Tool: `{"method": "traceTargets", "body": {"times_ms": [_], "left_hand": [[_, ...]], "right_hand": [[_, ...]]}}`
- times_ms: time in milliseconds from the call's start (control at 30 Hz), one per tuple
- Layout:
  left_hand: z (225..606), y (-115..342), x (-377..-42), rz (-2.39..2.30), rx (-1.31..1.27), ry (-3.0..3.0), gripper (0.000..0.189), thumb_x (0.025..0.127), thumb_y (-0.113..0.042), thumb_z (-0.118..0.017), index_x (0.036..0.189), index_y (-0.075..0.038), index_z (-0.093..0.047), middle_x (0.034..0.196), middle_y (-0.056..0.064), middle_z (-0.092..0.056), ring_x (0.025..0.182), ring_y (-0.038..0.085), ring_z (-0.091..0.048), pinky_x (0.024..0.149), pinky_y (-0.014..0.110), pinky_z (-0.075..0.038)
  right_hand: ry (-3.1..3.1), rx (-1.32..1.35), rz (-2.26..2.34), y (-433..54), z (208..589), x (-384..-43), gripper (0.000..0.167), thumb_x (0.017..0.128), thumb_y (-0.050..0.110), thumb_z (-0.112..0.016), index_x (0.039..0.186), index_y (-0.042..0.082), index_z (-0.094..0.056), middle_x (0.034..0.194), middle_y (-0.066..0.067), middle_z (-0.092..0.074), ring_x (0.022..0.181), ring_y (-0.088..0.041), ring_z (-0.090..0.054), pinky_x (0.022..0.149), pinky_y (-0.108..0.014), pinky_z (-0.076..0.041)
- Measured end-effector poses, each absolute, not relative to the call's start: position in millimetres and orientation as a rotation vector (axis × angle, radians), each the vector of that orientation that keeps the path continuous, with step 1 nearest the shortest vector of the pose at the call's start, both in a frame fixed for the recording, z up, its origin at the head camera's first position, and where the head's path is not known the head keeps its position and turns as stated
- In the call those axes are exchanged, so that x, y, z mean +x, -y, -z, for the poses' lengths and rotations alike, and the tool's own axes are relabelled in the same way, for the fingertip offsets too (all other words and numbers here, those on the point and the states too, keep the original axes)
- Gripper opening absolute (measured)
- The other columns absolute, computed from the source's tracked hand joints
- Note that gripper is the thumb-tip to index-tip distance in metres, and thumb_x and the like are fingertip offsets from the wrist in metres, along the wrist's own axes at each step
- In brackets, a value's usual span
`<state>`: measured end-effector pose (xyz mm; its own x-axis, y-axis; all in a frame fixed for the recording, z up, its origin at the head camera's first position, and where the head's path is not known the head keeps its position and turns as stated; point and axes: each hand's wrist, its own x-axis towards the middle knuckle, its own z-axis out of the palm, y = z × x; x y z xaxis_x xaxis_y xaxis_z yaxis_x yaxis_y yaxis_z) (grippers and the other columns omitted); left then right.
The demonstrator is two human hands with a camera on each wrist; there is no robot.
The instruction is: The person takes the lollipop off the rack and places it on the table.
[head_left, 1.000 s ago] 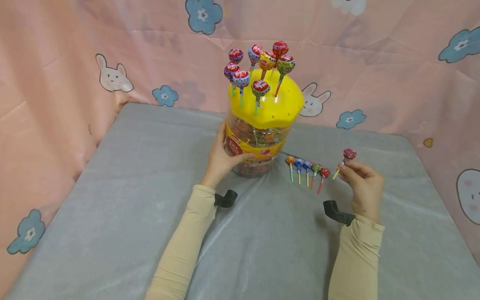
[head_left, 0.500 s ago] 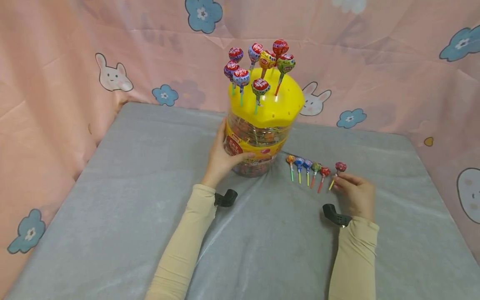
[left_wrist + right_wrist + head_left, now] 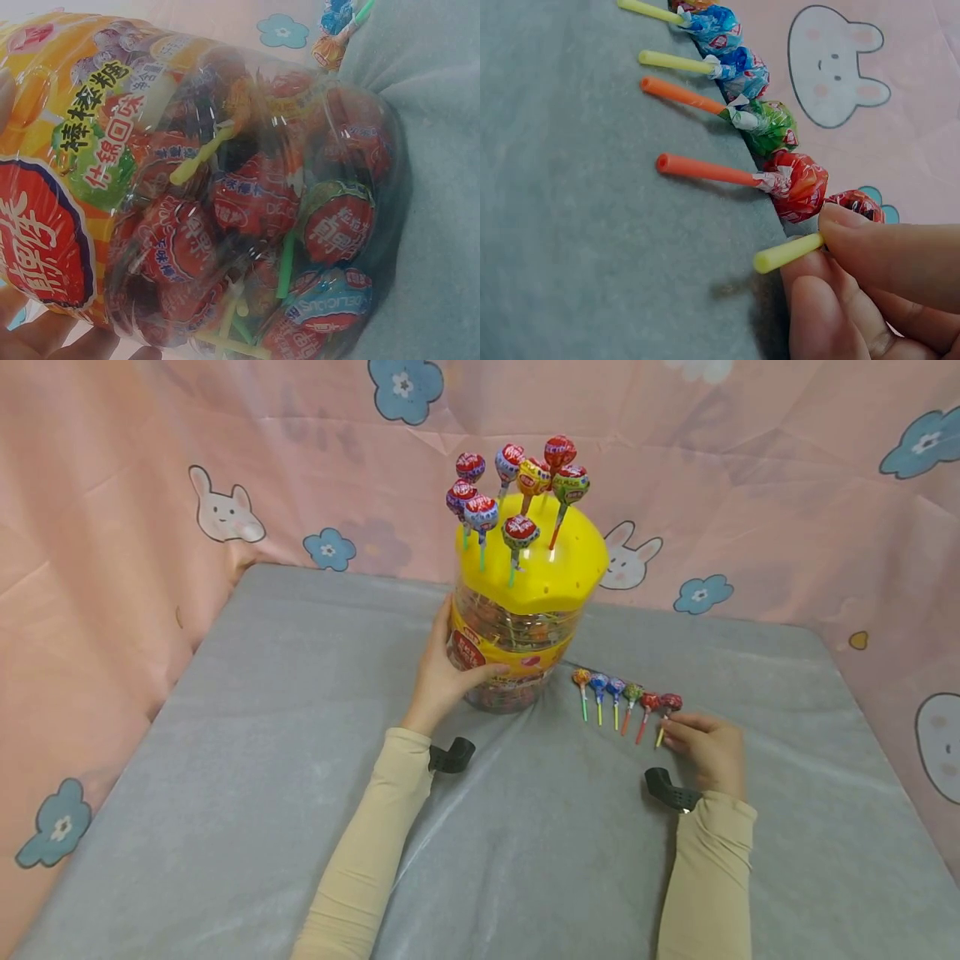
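Observation:
My left hand (image 3: 448,681) grips the side of a big clear jar (image 3: 517,631) with a yellow lid (image 3: 551,581); its thumb lies across the label. Wrapped lollipops fill the jar in the left wrist view. My right hand (image 3: 708,750) pinches a dark red lollipop (image 3: 671,702) by its yellow stick (image 3: 787,253), between thumb and fingers. It is at the right end of a row on the cloth, right beside a red lollipop (image 3: 799,187). Further left lie a green lollipop (image 3: 769,126), two blue ones and an orange lollipop (image 3: 581,677).
Several lollipops, such as a green-wrapped one (image 3: 572,485), stand upright in holes of the lid. Grey cloth (image 3: 555,843) covers the table. A pink curtain (image 3: 300,443) with rabbits and flowers hangs behind and at the sides.
My right hand has moved down and to the left, bringing the dark red lollipop from above the cloth to the row's right end. My left hand has stayed on the jar.

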<state>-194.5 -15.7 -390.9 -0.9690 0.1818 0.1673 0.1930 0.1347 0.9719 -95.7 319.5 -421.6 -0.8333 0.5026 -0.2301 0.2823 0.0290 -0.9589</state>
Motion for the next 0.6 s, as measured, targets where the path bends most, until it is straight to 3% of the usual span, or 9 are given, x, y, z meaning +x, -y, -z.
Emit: {"method": "traceTargets", "body": {"times_ms": [267,467,600], "left_hand": [[391.4,15.9,-194.8,2.055,-0.407,2.316,0.106,0.073,-0.019,-0.083,0.153,-0.021,-0.013,0.152,0.0,-0.027,0.136,0.016,-0.028,0.11,0.039,-0.028],[391.6,15.8,-194.8,2.044,-0.407,2.325,0.108,0.072,-0.019,-0.084,0.153,-0.021,-0.013,0.152,0.001,-0.027,0.136,0.015,-0.028,0.11,0.039,-0.028],[391.5,15.7,-194.9,2.05,-0.407,2.323,0.108,0.071,-0.018,-0.084,0.153,-0.021,-0.013,0.152,0.001,-0.027,0.136,0.016,-0.028,0.11,0.039,-0.027]], "right_hand": [[2.152,-0.871,-1.821,-317.4,420.9,-98.4,0.029,0.084,-0.006,-0.065,0.066,0.017,-0.067,0.061,0.014,-0.063,0.053,0.0,-0.061,0.053,-0.014,-0.051],[2.174,-0.9,-1.743,-317.7,423.0,-99.9,0.006,0.084,-0.006,-0.065,0.084,-0.003,-0.07,0.057,0.016,-0.062,0.052,0.001,-0.06,0.052,-0.013,-0.051],[2.216,-0.908,-1.694,-318.5,423.8,-100.1,0.007,0.084,-0.006,-0.064,0.089,-0.008,-0.069,0.056,0.017,-0.06,0.051,0.002,-0.059,0.051,-0.013,-0.051]]}}
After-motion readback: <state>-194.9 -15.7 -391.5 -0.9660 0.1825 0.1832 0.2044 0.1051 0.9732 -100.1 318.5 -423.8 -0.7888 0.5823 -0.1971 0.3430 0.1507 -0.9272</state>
